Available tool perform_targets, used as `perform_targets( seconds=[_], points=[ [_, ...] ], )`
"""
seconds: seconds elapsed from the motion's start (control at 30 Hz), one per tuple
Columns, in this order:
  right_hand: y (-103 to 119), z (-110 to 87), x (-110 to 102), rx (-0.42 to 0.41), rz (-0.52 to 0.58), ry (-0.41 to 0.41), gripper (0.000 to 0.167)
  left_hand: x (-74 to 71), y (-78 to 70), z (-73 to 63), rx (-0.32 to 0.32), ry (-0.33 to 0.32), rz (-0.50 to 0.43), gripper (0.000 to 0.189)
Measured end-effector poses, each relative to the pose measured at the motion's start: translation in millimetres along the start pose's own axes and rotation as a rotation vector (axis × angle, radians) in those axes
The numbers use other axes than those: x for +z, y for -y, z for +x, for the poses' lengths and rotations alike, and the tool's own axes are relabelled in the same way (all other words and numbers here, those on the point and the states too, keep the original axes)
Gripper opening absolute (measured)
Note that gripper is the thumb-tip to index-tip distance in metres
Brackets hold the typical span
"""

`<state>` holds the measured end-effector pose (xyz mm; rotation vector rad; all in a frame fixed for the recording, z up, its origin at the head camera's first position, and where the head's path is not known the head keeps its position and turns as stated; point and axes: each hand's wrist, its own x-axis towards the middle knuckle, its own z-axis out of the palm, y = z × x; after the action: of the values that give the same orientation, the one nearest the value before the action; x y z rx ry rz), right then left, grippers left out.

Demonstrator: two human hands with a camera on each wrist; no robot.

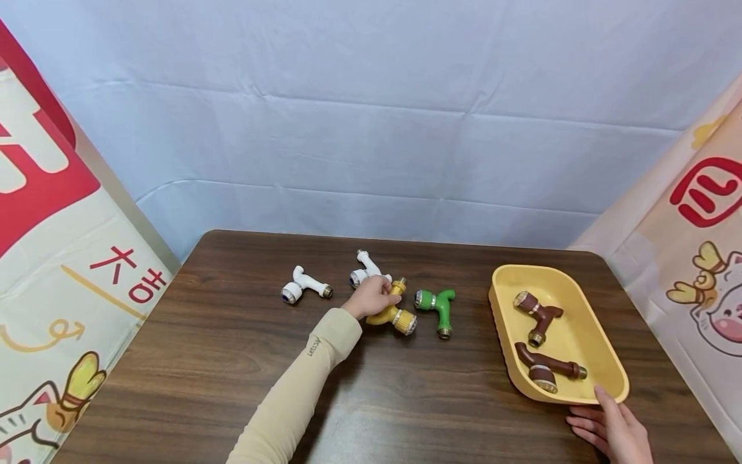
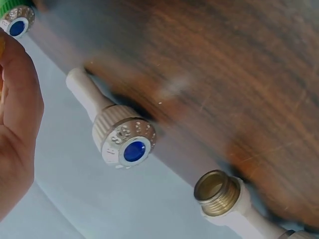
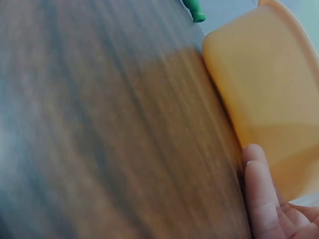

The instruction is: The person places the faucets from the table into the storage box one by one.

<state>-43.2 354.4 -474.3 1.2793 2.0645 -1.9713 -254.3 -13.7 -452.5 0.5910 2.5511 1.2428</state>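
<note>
My left hand (image 1: 373,296) grips a yellow tap (image 1: 400,317) near the table's middle; its fingers cover part of the body. In the left wrist view the hand shows only at the left edge, with a sliver of yellow. A white tap (image 1: 365,264) lies just behind that hand, and another white tap (image 1: 305,283) lies to its left. To the right is a green tap (image 1: 443,310). My right hand (image 1: 617,428) holds the near right corner of a yellow basin (image 1: 599,341), thumb over the rim and fingers against the outer wall.
Inside the basin lie a brown tap (image 1: 542,317) and a second brown tap (image 1: 551,366). Everything stands on a dark wooden table (image 1: 406,399). A pale cloth (image 1: 371,129) hangs behind it, and printed cloths flank both sides.
</note>
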Motion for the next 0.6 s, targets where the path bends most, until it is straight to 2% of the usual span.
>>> perform_targets(
  seconds=[0.2,0.6],
  points=[
    [1,-0.2,1,-0.002,-0.003,-0.003,0.063,-0.9,-5.8,0.0,0.015,-0.017,0.010,0.018],
    [0,0.7,-1,0.000,0.010,0.012,0.059,-0.6,-24.0,-2.3,-0.011,-0.041,-0.014,0.017]
  ],
)
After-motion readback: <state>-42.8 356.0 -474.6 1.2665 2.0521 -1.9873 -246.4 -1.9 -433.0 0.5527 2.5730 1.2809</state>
